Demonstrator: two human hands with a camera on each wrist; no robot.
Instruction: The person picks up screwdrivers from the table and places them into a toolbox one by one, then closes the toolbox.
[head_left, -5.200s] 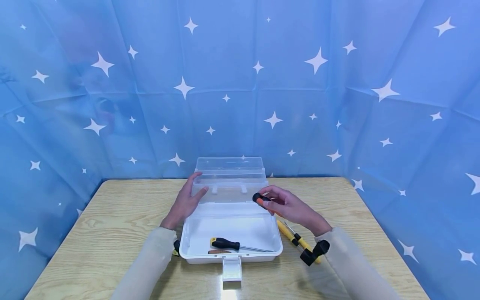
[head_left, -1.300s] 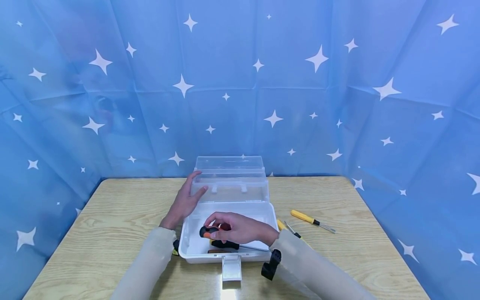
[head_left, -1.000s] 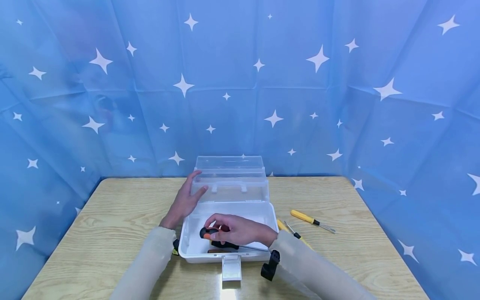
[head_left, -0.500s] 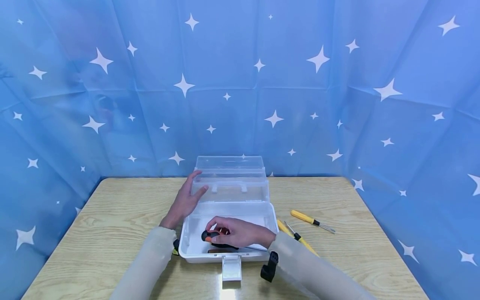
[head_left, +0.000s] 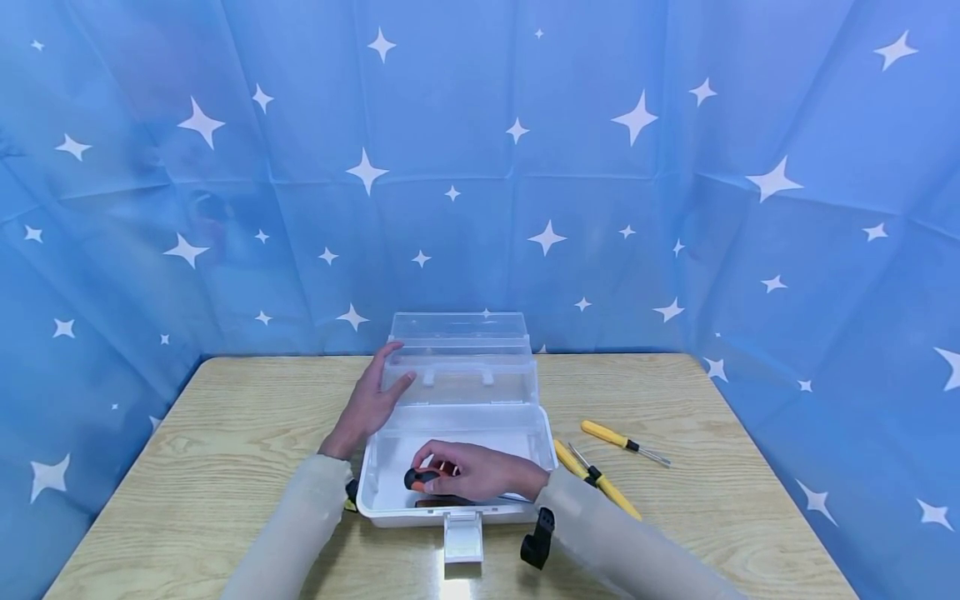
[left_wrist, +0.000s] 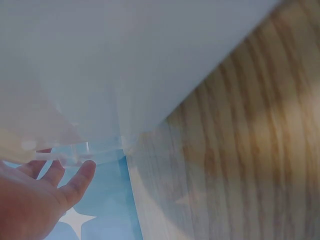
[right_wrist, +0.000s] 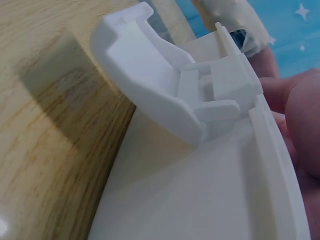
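In the head view, an open white toolbox (head_left: pixel 390 450) stands on the table with its clear lid (head_left: pixel 465 385) raised at the back. My left hand (head_left: pixel 369 404) holds the lid's left edge, thumb in front; the left wrist view has its fingers (left_wrist: pixel 80 182) behind the translucent plastic. Low inside the box, my right hand (head_left: pixel 480 471) grips a screwdriver (head_left: pixel 420 478) by its black-and-orange handle, its shaft hidden by the hand. Beneath that hand lie a mostly covered screwdriver with a black handle and, by the front wall, a brown strip-like piece (head_left: pixel 437 502).
Right of the box lie several yellow-handled screwdrivers, one (head_left: pixel 603 432) apart and others (head_left: pixel 618 500) close to the box. The box's white latch (head_left: pixel 463 537) hangs open at the front. A small yellow-and-black thing (head_left: pixel 350 504) peeks out by the left sleeve. A blue star-patterned curtain hangs behind.
My right hand has carried the black-and-orange screwdriver from above the box's right side into the box, then lowered it over the black-handled one. The left hand stays at the lid.
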